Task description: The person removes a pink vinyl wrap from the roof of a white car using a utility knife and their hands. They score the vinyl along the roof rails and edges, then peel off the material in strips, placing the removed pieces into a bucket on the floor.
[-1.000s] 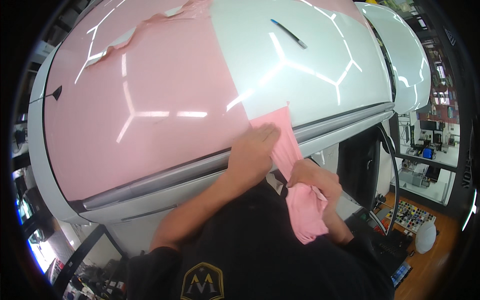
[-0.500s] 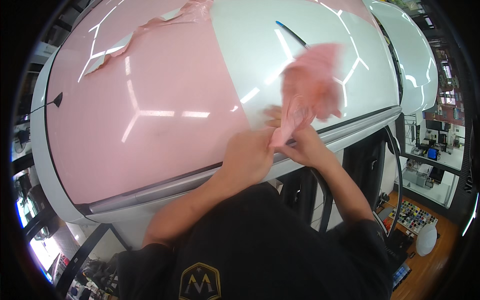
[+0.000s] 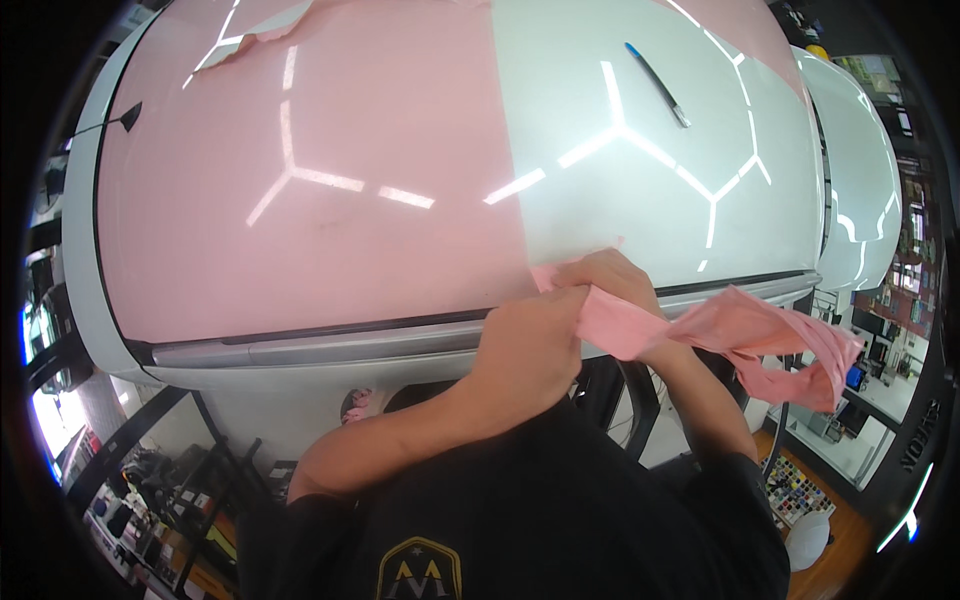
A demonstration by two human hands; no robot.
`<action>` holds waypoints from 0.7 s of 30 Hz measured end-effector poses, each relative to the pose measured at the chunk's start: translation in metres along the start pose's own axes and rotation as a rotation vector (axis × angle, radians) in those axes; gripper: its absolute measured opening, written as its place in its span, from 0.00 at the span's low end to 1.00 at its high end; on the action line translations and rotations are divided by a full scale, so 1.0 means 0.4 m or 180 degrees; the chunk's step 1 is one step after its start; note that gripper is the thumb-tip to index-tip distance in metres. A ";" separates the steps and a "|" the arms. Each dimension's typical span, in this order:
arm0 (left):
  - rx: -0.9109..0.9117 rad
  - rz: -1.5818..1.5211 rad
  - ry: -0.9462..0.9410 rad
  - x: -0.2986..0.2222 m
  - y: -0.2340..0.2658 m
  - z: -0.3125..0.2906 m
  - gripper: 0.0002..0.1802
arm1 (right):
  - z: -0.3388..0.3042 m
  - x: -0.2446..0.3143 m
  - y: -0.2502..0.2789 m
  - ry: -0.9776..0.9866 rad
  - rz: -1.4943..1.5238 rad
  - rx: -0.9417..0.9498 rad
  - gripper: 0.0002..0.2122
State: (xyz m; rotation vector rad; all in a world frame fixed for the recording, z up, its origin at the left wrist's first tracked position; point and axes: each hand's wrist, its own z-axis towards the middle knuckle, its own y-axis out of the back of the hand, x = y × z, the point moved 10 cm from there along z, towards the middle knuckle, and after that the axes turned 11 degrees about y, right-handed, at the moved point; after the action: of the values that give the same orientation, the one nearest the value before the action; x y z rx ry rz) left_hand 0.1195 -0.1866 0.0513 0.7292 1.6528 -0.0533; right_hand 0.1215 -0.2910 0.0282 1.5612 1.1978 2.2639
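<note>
Hands, two: my left hand and right hand both clamped on one pink film strip at car roof edge; one pen-like tool lay on roof.

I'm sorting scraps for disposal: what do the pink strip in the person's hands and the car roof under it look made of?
Crumpled pink strip: thin, flexible plastic film, probably vinyl wrap; it folds and bunches softly. White car roof: glossy painted metal, likely; ceiling lights reflect sharply.

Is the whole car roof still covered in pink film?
No, pink film covers only one part of the car roof, the rest is bare white, and both hands grip a peeled pink strip.
</note>
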 end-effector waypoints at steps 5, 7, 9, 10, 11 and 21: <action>0.0450 0.0395 0.0187 -0.029 -0.029 -0.017 0.13 | -0.028 0.012 0.011 0.0275 0.0239 -0.0362 0.13; 0.0595 0.0097 0.0193 -0.051 -0.030 -0.019 0.14 | -0.046 0.006 0.007 0.0241 0.0195 -0.0420 0.12; 0.0905 -0.0044 0.0368 -0.057 -0.036 -0.011 0.14 | -0.058 0.004 0.019 0.0214 0.0346 -0.0430 0.12; 0.1040 -0.0118 0.0355 -0.057 -0.048 -0.005 0.14 | -0.056 0.001 0.024 0.0146 0.0425 -0.0412 0.12; 0.1152 -0.0269 0.0467 -0.050 -0.050 -0.001 0.14 | -0.052 0.001 0.029 0.0077 0.0504 -0.0394 0.12; 0.2198 -0.1255 0.0727 0.035 0.003 0.076 0.22 | -0.108 -0.060 -0.002 -0.1284 0.1288 -0.0867 0.18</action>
State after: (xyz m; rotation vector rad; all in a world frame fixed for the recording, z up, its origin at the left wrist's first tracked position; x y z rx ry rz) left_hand 0.1461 -0.1928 0.0321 0.9279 1.9942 -0.8842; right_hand 0.0957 -0.3257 0.0042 2.1485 0.4835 2.0504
